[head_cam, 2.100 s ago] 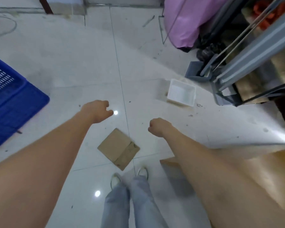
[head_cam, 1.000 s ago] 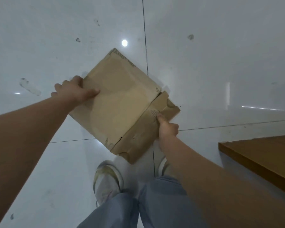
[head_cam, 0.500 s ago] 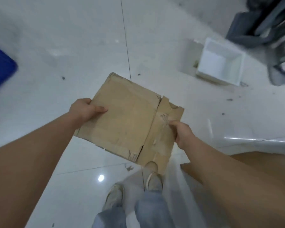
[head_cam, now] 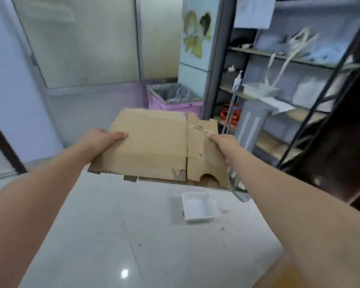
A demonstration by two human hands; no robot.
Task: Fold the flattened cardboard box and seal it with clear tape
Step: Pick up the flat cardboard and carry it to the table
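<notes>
Fingers (head_cam: 121,134) of both my hands hold the flat cardboard box (head_cam: 154,142) up; folding and taping are not done yet.

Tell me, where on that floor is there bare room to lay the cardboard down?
The white tiled floor lies bare left of the white tray, under the flattened cardboard box held by the left hand and right hand. It is crowded toward the shelf rack and pink bin.
</notes>
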